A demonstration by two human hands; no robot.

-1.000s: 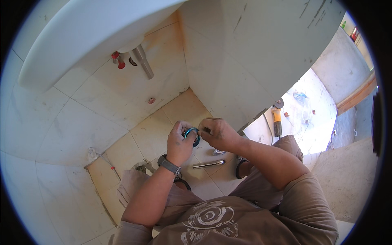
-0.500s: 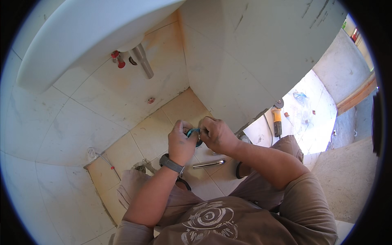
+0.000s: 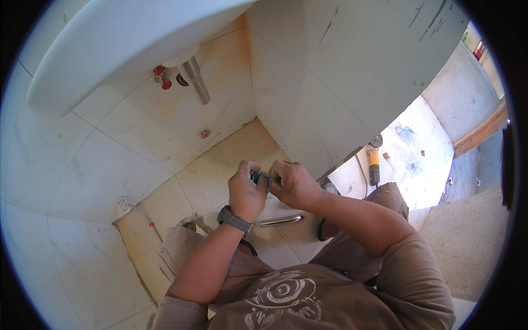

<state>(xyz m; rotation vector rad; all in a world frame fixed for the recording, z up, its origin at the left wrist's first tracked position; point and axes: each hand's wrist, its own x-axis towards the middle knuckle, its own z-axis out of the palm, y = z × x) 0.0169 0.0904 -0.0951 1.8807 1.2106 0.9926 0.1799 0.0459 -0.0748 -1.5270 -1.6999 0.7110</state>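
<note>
Over the tiled floor, my left hand (image 3: 246,190) is closed around a small round blue roll (image 3: 257,177) that looks like tape, mostly covered by the fingers. My right hand (image 3: 295,182) is pinched right beside it, its fingertips meeting a bit of blue at the roll's edge. What exactly those right fingers hold is hidden. Below the hands, a shiny chrome tube (image 3: 281,220) lies on the tiles between my feet.
A white basin (image 3: 137,49) overhangs at upper left, with a metal drain pipe (image 3: 195,82) and a red-handled valve (image 3: 162,78) beneath. An angle grinder (image 3: 374,162) lies right, past the wall panel. A thin hose (image 3: 144,217) hangs at the left wall.
The blue roll has turned and shows less between my fingers. My left hand has tilted slightly, and both hands stay close together. The chrome tube has not moved.
</note>
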